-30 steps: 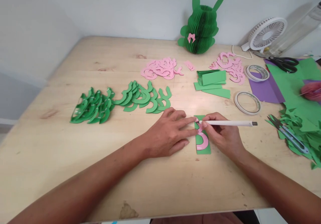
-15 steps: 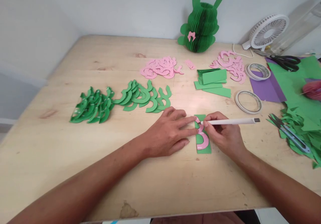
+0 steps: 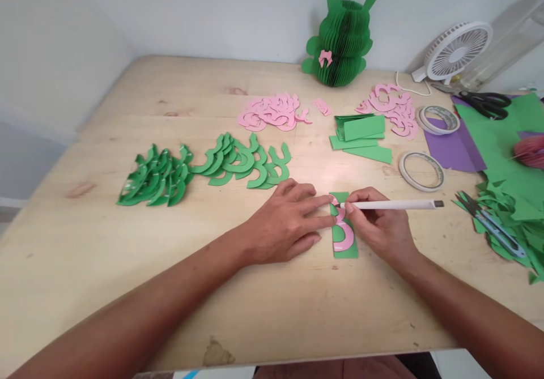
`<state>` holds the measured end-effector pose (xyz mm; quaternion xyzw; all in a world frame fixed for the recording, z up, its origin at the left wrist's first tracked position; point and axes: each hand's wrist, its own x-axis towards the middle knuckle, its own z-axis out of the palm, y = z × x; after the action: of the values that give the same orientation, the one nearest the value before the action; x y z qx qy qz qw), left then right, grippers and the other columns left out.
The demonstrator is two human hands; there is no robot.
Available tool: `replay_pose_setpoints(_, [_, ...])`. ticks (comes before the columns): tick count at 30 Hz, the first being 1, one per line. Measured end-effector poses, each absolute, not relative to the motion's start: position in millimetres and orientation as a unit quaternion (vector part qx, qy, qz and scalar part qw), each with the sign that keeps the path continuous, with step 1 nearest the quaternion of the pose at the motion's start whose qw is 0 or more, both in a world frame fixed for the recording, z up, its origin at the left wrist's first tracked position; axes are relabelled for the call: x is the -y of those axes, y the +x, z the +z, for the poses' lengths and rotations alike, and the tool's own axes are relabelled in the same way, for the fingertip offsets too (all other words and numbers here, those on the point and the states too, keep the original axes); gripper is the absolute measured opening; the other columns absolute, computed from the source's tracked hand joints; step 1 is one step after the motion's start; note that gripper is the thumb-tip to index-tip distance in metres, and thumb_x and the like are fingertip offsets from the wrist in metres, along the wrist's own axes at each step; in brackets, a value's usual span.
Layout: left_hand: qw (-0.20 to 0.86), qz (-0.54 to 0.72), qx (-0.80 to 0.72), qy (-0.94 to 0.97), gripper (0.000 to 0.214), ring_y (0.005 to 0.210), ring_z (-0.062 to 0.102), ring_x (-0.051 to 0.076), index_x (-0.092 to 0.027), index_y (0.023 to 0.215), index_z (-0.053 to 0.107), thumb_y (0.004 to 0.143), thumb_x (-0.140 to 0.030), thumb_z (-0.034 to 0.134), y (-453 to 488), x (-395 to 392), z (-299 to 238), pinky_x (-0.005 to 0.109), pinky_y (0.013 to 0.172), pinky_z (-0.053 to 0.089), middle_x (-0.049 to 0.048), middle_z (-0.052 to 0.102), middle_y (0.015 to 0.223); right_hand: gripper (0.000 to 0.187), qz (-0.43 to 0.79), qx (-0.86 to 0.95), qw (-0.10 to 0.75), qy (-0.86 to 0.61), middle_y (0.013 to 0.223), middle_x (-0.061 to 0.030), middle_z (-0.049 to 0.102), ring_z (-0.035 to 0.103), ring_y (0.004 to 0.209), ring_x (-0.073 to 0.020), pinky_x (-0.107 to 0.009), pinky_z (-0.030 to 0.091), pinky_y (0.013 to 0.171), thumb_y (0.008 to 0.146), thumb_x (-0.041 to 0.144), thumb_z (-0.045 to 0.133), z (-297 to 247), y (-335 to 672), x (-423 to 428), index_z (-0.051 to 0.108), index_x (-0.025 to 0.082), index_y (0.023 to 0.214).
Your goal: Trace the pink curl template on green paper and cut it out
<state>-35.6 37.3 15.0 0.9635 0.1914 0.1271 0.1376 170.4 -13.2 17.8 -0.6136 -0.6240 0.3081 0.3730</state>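
My right hand (image 3: 378, 220) grips a white pen (image 3: 395, 204), its dark tip against the edge of a curved pink paper cutout (image 3: 346, 237). That cutout lies flat on a green paper strip (image 3: 352, 252) on the wooden table. My left hand (image 3: 295, 220) rests with fingers spread, two fingertips pressing on the cutout's left side. To the left of the strip lie overlapping green paper cutouts (image 3: 242, 161) and a second pile of green cutouts (image 3: 157, 178) with whitish marks on them.
Blank green strips (image 3: 363, 130), pink cutouts (image 3: 272, 111) and two tape rolls (image 3: 421, 171) lie beyond my hands. At right are snips (image 3: 493, 226), green scraps (image 3: 510, 197), black-handled scissors (image 3: 484, 104) and a white fan (image 3: 457, 53). A green honeycomb paper figure (image 3: 343, 45) stands by the wall.
Everything sits slightly higher in the view as the camera shifts. The pen stays at nearly the same spot on the cutout's edge, and my left hand holds still.
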Motion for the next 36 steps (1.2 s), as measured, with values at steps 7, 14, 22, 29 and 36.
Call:
replay_pose_setpoints(7, [0.138, 0.130, -0.178, 0.966, 0.037, 0.112, 0.043, 0.027, -0.029, 0.124, 0.054, 0.089, -0.027, 0.044, -36.4, -39.2, 14.7, 0.049, 0.095, 0.027, 0.0045, 0.048, 0.138, 0.007, 0.309, 0.638, 0.360, -0.607, 0.069, 0.0007, 0.058, 0.052, 0.057, -0.0106, -0.021, 0.041, 0.047, 0.084, 0.026, 0.057, 16.2, 172.2, 12.9, 0.058, 0.020, 0.080])
replay_pose_setpoints(14, [0.136, 0.127, -0.191, 0.964, 0.035, 0.112, 0.043, 0.027, -0.030, 0.122, 0.056, 0.090, -0.027, 0.043, -35.2, -37.8, 15.3, 0.049, 0.095, 0.027, 0.0032, 0.048, 0.137, 0.007, 0.294, 0.629, 0.350, -0.629, 0.062, 0.0030, 0.054, 0.047, 0.049, -0.0088, -0.020, 0.038, 0.042, 0.082, 0.023, 0.056, 18.9, 170.4, 12.9, 0.056, 0.020, 0.076])
replay_pose_setpoints(22, [0.132, 0.129, -0.191, 0.964, 0.034, 0.112, 0.043, 0.027, -0.030, 0.121, 0.056, 0.089, -0.026, 0.044, -35.0, -37.0, 15.7, 0.048, 0.095, 0.027, 0.0038, 0.049, 0.137, 0.007, 0.291, 0.626, 0.350, -0.633, 0.059, 0.0038, 0.053, 0.045, 0.047, -0.0084, -0.020, 0.037, 0.041, 0.081, 0.022, 0.056, 20.6, 170.9, 13.4, 0.055, 0.020, 0.074])
replay_pose_setpoints(29, [0.136, 0.128, -0.187, 0.964, 0.035, 0.111, 0.043, 0.027, -0.030, 0.122, 0.056, 0.089, -0.028, 0.044, -35.4, -38.0, 16.1, 0.048, 0.094, 0.028, 0.0043, 0.049, 0.137, 0.008, 0.308, 0.624, 0.362, -0.620, 0.065, 0.0015, 0.056, 0.049, 0.052, -0.0103, -0.022, 0.040, 0.045, 0.083, 0.026, 0.056, 17.3, 170.6, 14.0, 0.056, 0.020, 0.078])
replay_pose_setpoints(36, [0.130, 0.131, -0.192, 0.964, 0.035, 0.111, 0.043, 0.026, -0.030, 0.122, 0.056, 0.089, -0.026, 0.044, -35.0, -36.8, 16.3, 0.047, 0.095, 0.027, 0.0042, 0.049, 0.137, 0.007, 0.296, 0.635, 0.353, -0.621, 0.065, 0.0015, 0.055, 0.049, 0.052, -0.0103, -0.022, 0.039, 0.045, 0.083, 0.025, 0.055, 18.2, 170.8, 13.2, 0.056, 0.020, 0.077])
